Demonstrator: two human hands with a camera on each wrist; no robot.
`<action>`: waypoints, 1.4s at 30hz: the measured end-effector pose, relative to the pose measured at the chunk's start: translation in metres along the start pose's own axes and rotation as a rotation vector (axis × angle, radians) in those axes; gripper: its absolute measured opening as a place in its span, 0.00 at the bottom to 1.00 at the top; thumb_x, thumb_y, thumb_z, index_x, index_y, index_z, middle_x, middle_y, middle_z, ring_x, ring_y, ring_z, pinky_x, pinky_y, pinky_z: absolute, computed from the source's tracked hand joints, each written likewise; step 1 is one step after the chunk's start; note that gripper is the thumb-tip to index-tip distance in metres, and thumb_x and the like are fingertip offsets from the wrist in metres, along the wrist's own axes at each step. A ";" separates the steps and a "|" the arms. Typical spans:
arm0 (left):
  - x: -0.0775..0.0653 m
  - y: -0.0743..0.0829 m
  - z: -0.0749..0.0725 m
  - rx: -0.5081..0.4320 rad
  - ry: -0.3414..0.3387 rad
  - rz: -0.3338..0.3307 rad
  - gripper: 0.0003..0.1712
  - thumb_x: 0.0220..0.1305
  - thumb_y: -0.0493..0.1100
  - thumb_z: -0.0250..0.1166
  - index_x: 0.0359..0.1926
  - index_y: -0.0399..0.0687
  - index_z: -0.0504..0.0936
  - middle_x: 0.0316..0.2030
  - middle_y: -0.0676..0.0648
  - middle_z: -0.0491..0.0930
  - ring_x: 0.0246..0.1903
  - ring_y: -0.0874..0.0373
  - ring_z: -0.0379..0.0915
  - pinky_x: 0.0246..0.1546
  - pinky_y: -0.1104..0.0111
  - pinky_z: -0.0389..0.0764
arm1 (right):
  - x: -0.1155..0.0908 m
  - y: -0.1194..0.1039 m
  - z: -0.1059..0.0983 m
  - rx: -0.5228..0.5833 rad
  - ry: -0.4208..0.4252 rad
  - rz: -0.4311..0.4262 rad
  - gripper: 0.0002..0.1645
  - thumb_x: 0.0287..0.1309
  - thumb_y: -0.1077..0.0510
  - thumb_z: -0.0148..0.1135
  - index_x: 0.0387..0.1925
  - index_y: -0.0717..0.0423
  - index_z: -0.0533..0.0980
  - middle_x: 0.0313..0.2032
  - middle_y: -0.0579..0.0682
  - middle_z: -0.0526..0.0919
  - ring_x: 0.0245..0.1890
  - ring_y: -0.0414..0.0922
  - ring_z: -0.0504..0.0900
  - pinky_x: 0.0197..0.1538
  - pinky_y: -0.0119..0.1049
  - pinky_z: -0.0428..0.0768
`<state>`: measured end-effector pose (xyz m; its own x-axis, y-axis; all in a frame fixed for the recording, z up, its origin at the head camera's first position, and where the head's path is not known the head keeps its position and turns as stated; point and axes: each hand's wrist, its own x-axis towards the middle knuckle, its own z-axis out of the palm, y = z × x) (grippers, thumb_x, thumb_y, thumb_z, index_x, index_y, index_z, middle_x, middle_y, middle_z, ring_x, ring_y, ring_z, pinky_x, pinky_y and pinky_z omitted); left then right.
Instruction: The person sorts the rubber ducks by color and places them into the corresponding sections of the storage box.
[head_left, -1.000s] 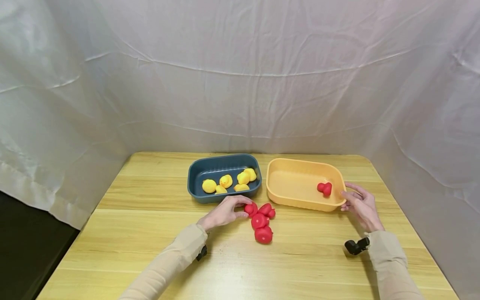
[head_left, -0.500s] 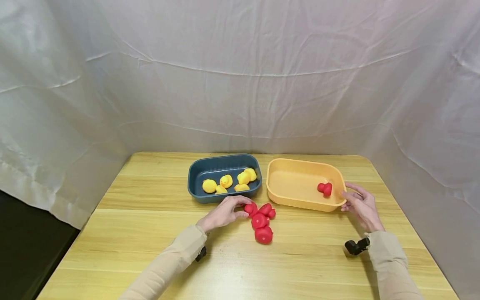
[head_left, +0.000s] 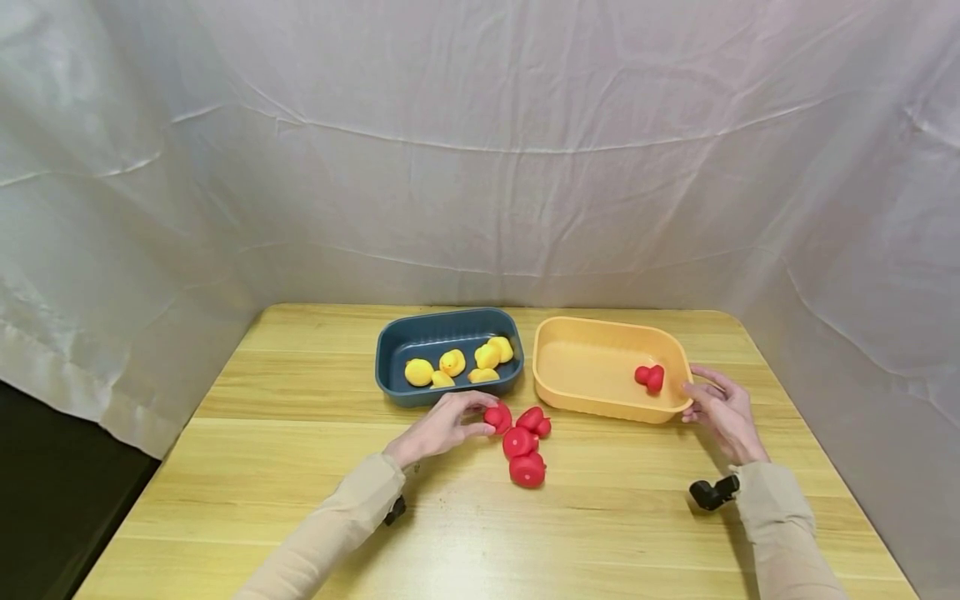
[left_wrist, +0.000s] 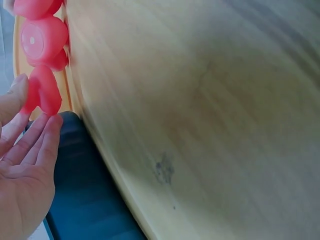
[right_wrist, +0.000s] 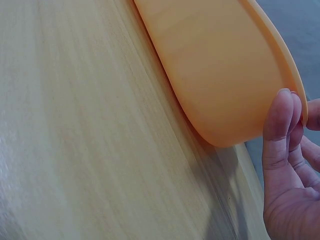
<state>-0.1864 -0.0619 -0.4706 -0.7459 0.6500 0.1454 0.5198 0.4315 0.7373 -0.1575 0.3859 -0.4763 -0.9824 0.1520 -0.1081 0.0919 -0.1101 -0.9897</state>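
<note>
My left hand [head_left: 437,431] pinches a red rubber duck [head_left: 499,417] between thumb and fingers, just in front of the blue bin. In the left wrist view this duck [left_wrist: 49,91] shows between the thumb and the fingertips. Several more red ducks [head_left: 521,442] lie together on the table right beside it. At the right, my right hand [head_left: 729,421] grips the near right corner of the orange bin [head_left: 577,406]. The right wrist view has the thumb and fingers on either side of its rim [right_wrist: 280,45]. One red duck [head_left: 655,380] lies inside that bin.
The dark blue bin [head_left: 397,333] stands left of the orange one and holds several yellow ducks [head_left: 452,362]. A pale cloth [head_left: 480,183] hangs behind and along both sides of the wooden table [head_left: 300,467].
My left hand and the red duck it pinches have shifted slightly left, away from the other red ducks. The right hand and both bins have stayed put.
</note>
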 end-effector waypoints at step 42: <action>0.014 0.028 -0.030 -0.055 0.033 -0.033 0.19 0.62 0.50 0.72 0.51 0.50 0.82 0.48 0.53 0.85 0.50 0.59 0.83 0.58 0.65 0.84 | 0.000 0.001 0.000 0.004 -0.006 0.003 0.23 0.67 0.65 0.61 0.61 0.56 0.69 0.26 0.43 0.85 0.21 0.38 0.83 0.26 0.29 0.86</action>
<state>-0.1944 -0.0594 -0.4280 -0.7763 0.6143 0.1415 0.4715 0.4169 0.7771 -0.1577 0.3863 -0.4769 -0.9831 0.1455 -0.1109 0.0947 -0.1142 -0.9889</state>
